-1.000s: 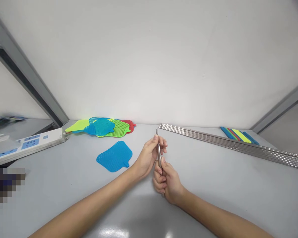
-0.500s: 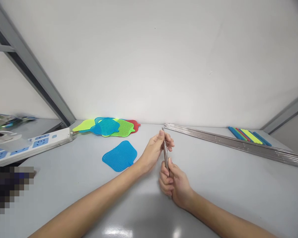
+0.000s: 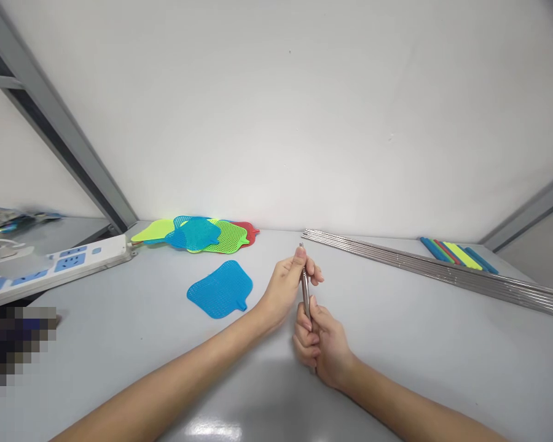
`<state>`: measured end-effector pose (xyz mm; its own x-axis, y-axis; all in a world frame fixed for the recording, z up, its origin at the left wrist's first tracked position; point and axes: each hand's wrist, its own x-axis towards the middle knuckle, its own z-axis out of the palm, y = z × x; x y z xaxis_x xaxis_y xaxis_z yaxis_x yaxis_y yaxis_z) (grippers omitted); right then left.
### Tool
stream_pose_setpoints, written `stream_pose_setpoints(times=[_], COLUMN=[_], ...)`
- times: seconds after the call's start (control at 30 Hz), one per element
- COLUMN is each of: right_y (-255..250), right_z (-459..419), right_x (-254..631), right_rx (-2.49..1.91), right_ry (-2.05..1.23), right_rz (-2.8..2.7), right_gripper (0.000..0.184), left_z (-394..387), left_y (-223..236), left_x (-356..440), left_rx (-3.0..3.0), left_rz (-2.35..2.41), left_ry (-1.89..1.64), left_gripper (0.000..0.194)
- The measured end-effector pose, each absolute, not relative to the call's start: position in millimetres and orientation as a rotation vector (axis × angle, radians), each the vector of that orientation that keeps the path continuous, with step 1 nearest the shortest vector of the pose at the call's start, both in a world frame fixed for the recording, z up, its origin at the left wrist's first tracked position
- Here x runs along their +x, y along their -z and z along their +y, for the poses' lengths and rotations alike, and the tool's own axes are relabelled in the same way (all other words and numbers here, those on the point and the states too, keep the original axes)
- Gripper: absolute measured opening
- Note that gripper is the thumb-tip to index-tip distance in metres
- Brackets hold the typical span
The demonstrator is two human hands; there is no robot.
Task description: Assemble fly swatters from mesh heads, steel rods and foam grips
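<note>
Well, we begin at the left of the frame, where a grey metal strut (image 3: 50, 129) runs down towards the far edge of the worktop (image 3: 396, 374). Below it, a white power strip (image 3: 59, 264) with blue socket panels lies at the left edge, and a pixelated patch (image 3: 13, 350) hides whatever sits in the lower left corner.

Moving right, we see a pile of overlapping plastic mesh fly swatter heads (image 3: 198, 236) in lime, green, blue and red against the far edge. A single blue mesh head (image 3: 220, 290) lies flat nearer to us, just left of the wrist.

At lower centre, the left hand (image 3: 283, 288) pinches the upper part of a slender steel rod (image 3: 305, 291) between thumb and fingers, with its fine tip showing above them. The right hand (image 3: 322, 350) curls closed around the lower part, and the rod's end pokes out below that fist. The rod stands nearly upright, shiny and silver, and the two hands sit close together without quite touching.

Further right, a long bundle of steel rods (image 3: 424, 264) lies side by side, slanting towards the right edge. Behind it are blue, red, green and yellow strips (image 3: 458, 255).
</note>
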<state>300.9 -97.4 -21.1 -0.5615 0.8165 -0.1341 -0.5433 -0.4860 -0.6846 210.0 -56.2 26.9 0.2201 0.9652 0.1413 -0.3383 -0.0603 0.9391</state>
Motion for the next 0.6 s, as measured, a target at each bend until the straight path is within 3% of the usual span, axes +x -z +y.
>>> stream_pose_setpoints(times=[0.4,0.6], right_y=[18.4,15.2], right_z=[-97.2,-96.7], right_x=[301.5,302.1], right_rx=[-0.611,-0.641], right_ry=[-2.090,-2.111], right_rz=[-0.810,-0.819], right_gripper=[0.043,0.040], left_z=[-62.4,-64.1], left_y=[-26.7,-40.0], left_x=[206.9,168.3], left_rx=[1.109,1.600], left_rz=[0.768,1.089], left_ry=[-1.218,-0.939], left_gripper=[0.039,0.052])
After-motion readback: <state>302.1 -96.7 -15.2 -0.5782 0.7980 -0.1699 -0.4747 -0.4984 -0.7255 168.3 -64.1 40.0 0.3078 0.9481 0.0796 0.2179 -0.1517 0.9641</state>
